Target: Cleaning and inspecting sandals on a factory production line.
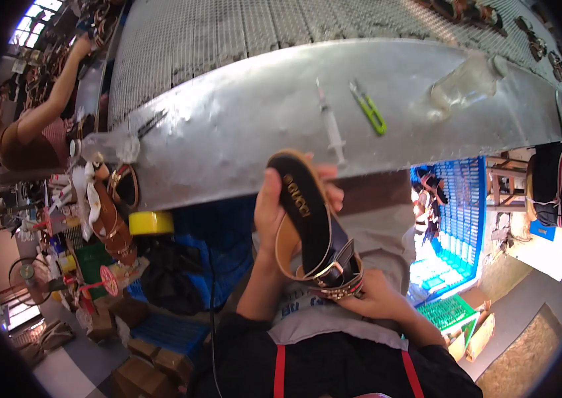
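Observation:
A black sandal with a tan edge, gold lettering on the insole and a buckled ankle strap is held up before me, toe pointing away. My left hand grips its front part, the thumb on the near side and the fingertips showing past the far edge. At the heel end, my right hand is closed around the strap by a row of studs; some of its fingers are hidden. Beyond the toe, a syringe lies on the metal ledge. Beside it is a green-handled cutter.
A clear bottle lies on the ledge at right, another bottle at left. Behind runs a mesh conveyor. A blue crate with sandals stands right. Left are a yellow tape roll, more sandals and a co-worker's arm.

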`<act>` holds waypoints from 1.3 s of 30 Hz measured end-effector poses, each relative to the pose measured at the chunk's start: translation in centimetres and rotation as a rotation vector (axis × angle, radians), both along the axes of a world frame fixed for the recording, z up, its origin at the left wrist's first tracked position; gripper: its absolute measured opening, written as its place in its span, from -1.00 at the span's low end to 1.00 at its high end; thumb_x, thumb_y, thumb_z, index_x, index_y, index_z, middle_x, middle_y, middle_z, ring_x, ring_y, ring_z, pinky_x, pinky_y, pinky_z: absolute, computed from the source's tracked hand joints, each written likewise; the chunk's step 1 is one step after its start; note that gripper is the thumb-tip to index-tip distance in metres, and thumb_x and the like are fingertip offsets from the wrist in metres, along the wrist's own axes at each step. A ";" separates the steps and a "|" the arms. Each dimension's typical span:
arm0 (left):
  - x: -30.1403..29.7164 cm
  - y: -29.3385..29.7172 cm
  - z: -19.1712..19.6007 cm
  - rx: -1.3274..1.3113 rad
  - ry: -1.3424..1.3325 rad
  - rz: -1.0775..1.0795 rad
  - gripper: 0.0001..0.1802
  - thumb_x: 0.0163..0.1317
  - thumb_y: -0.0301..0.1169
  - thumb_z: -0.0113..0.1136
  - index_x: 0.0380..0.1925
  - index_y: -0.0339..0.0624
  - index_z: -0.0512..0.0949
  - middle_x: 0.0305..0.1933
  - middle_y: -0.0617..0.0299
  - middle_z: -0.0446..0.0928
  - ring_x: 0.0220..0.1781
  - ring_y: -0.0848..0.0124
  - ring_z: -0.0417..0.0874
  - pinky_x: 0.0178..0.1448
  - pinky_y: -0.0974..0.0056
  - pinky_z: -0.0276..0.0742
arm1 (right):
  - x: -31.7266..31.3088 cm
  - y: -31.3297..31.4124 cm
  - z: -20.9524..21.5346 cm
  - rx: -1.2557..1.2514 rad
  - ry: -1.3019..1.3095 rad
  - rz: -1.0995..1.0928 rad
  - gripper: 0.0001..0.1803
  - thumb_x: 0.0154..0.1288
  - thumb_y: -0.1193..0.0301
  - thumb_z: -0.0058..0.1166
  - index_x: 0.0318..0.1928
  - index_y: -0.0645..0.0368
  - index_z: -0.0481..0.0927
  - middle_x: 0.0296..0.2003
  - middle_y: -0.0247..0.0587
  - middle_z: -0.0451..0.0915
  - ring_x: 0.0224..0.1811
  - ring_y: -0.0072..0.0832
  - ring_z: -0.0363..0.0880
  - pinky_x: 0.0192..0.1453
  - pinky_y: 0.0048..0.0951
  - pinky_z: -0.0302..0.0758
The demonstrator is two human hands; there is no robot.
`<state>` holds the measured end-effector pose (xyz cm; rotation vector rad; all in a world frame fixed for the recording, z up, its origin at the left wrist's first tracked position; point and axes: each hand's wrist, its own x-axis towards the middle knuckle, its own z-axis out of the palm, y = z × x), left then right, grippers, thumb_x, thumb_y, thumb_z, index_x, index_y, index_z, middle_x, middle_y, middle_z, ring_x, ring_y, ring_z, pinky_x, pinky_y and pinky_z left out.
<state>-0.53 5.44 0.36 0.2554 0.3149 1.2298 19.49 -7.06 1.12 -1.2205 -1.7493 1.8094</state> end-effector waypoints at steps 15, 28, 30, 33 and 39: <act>-5.6 5.4 -2.4 0.356 2.374 0.770 -0.59 0.45 -0.22 -0.09 0.13 -0.17 0.55 0.27 0.10 0.51 0.45 0.07 0.34 0.51 -0.22 -0.02 | -11.9 44.0 0.5 0.200 0.190 -0.556 -0.55 0.17 0.11 0.39 -0.48 0.19 0.48 -0.63 -0.46 0.30 -0.63 -0.62 0.18 -0.56 -0.39 0.15; -5.1 5.0 -1.5 0.368 2.430 0.691 -0.65 0.37 -0.20 0.04 0.03 -0.10 0.58 0.20 0.21 0.54 0.37 0.19 0.42 0.48 -0.21 0.05 | -4.8 56.6 -1.7 0.582 -0.521 -0.849 -0.28 0.24 0.17 0.32 0.26 0.39 0.45 0.24 0.13 0.50 0.29 -0.08 0.48 0.30 -0.12 0.43; -5.2 5.3 -1.5 0.362 2.421 0.695 -0.66 0.37 -0.20 0.04 0.02 -0.10 0.58 0.20 0.22 0.54 0.37 0.19 0.42 0.48 -0.21 0.05 | -4.8 56.7 -1.6 0.518 -0.445 -0.880 -0.32 0.25 0.18 0.31 0.25 0.38 0.47 0.24 0.09 0.50 0.29 -0.09 0.48 0.29 -0.11 0.43; -4.8 5.6 -1.1 0.395 2.409 0.726 -0.66 0.34 -0.17 0.09 -0.03 -0.11 0.61 0.18 0.21 0.55 0.36 0.20 0.43 0.45 -0.25 0.09 | -4.7 56.2 -1.3 0.544 -0.309 -0.984 -0.44 0.24 0.24 0.31 0.12 0.40 0.57 0.11 0.02 0.61 0.14 -0.16 0.59 0.16 -0.17 0.47; -5.1 4.9 -1.7 0.398 2.381 0.696 -0.70 0.37 -0.21 0.05 -0.05 -0.10 0.60 0.18 0.24 0.55 0.37 0.19 0.41 0.49 -0.15 0.04 | -6.4 45.3 3.7 0.779 0.175 -0.738 -0.60 0.14 0.23 0.33 -0.23 0.35 0.61 -0.46 -0.02 0.59 -0.44 -0.32 0.48 -0.25 -0.30 0.42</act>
